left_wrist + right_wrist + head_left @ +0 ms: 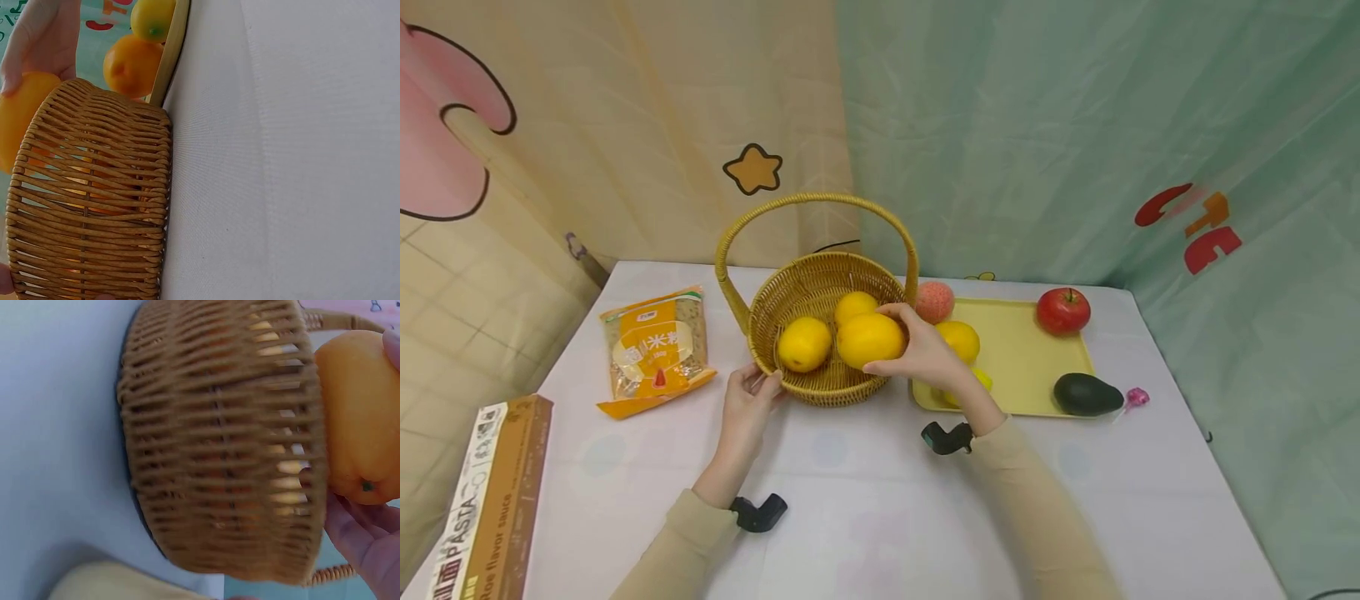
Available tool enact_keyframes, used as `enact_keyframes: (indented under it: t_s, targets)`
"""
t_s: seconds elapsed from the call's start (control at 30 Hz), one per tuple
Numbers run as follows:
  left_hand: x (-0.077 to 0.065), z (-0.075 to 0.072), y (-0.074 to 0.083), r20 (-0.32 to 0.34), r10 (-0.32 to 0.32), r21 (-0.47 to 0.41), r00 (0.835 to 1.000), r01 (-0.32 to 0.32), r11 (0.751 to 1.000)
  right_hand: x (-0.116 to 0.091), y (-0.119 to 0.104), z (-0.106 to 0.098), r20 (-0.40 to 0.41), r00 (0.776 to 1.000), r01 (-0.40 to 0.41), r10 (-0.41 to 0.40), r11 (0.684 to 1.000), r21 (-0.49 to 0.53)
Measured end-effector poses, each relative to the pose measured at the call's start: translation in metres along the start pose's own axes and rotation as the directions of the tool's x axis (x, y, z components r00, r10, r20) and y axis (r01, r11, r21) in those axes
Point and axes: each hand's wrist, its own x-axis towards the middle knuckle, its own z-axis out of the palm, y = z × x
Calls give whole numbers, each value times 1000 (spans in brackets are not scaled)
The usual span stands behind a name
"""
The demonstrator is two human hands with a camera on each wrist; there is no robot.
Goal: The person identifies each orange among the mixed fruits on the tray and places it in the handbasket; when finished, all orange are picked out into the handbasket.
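My right hand (934, 357) grips a smooth yellow-orange fruit (871, 341) over the right front of a wicker basket (831, 397). In the right wrist view this fruit (359, 419) shows a small green stem spot, with fingers (359, 540) beneath it. Two similar fruits, one at the left (805, 344) and one farther back (854, 307), lie inside the basket. With its thumb at the rim, my left hand (749, 410) holds the basket's left front side. Only fingertips of that hand show at the edge of the left wrist view.
Right of the basket, a yellow tray (1015, 367) carries a yellow-orange fruit (958, 340), a lemon (981, 382), a pink ball-like item (936, 302), a red tomato-like fruit (1063, 312) and an avocado (1084, 394). A lollipop (1137, 397), grain bag (657, 346) and pasta box (505, 500) lie around.
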Motion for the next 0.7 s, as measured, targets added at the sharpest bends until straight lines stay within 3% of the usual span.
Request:
enact_keyframes:
  t_s: [0.33,0.5,0.7]
  targets:
    - [0,1,-1,-4,6,-3,1000,-6,1000,19,-11,31,143,990,35,-4,977,-212]
    - [0,1,0,-10,7,8,1000,-7,1000,27,-19,40,235,972,65,-7,969,-237]
    - [0,1,0,-12,7,12,1000,-7,1000,37,-22,57,214,977,56,1,964,-260]
